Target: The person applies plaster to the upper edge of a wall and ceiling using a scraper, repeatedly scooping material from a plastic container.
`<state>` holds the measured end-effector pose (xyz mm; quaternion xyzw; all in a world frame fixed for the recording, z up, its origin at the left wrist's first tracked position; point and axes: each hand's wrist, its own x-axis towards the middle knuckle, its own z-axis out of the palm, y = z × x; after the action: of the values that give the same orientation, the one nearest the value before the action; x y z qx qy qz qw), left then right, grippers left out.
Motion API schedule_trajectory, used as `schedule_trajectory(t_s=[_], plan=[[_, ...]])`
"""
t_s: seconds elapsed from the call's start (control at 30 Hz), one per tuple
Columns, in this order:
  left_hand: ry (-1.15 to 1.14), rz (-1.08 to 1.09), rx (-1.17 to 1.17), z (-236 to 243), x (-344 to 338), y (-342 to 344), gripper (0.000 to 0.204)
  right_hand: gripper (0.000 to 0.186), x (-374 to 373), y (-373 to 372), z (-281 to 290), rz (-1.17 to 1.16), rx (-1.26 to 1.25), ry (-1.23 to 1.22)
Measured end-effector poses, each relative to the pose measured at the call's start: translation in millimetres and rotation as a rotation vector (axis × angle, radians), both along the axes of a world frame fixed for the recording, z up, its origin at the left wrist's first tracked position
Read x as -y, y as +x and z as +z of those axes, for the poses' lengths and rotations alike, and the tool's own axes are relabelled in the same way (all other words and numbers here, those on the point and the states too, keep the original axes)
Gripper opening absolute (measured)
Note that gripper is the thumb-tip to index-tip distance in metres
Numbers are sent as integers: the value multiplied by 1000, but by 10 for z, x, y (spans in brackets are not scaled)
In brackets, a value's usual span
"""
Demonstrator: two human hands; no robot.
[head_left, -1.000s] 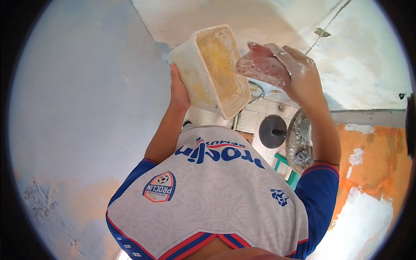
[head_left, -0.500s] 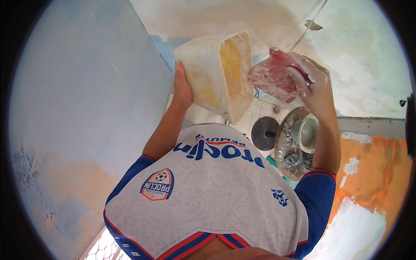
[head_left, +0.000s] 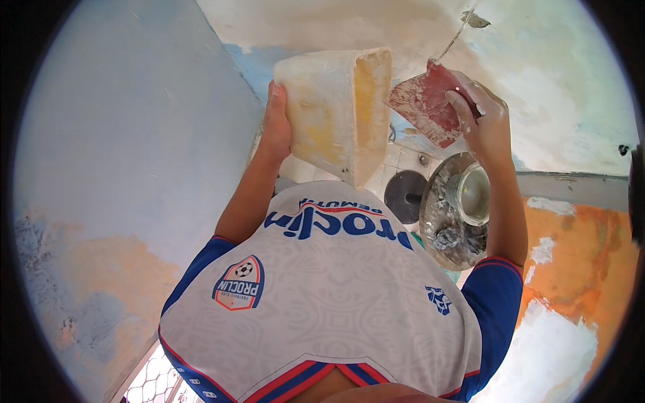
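Observation:
My left hand [head_left: 276, 124] grips the closed end of a whitish plastic tub [head_left: 316, 111], its yellow inside smeared with white paste. The tub is tipped on its side, with the opening toward the right. In my right hand [head_left: 485, 121] is a red flat scraper [head_left: 430, 104], coated with streaks of white filler. My thumb lies on the near face of the scraper; the other fingers are mostly behind it. The scraper's left corner is close to the tub's rim, with a small gap between them. White residue covers my right fingers.
Below my right forearm stands a round, paste-stained tray [head_left: 437, 208] holding a whitish bowl [head_left: 474, 195] and a grey crumpled lump [head_left: 449, 237]. Beside it is a dark round object [head_left: 404, 196] on the tiled floor [head_left: 396, 161]. Patchy walls [head_left: 127, 134] rise at left, ahead and right.
The tub has turned so its opening faces more to the right and less of its inside shows. The scraper has shifted slightly right and up, with its lower edge tilted differently.

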<state>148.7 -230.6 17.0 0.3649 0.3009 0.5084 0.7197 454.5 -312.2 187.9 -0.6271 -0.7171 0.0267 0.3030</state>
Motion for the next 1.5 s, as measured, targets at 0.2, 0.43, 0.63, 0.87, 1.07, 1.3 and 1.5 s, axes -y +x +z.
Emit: schedule_trajectory(t_s=[0.2, 0.43, 0.63, 0.87, 1.07, 1.3, 1.5], plan=[[20, -30, 46, 22, 74, 146, 55, 32, 10, -58, 23, 3, -269, 11], [-70, 45, 26, -104, 178, 124, 71, 30, 42, 151, -137, 8, -28, 40], [-29, 146, -9, -181, 251, 5, 51, 29, 226, 380, -207, -187, -139, -5], [-206, -8, 219, -127, 314, 128, 63, 24, 481, 217, -413, 170, 74, 426], [-333, -192, 709, -423, 478, 237, 72, 31, 695, 5, -650, 348, 117, 451], [-361, -108, 512, -401, 505, 316, 72, 28, 844, -13, -733, 305, 45, 487], [-288, -129, 538, -333, 515, 280, 73, 27, 919, -15, -569, 375, 179, 313]])
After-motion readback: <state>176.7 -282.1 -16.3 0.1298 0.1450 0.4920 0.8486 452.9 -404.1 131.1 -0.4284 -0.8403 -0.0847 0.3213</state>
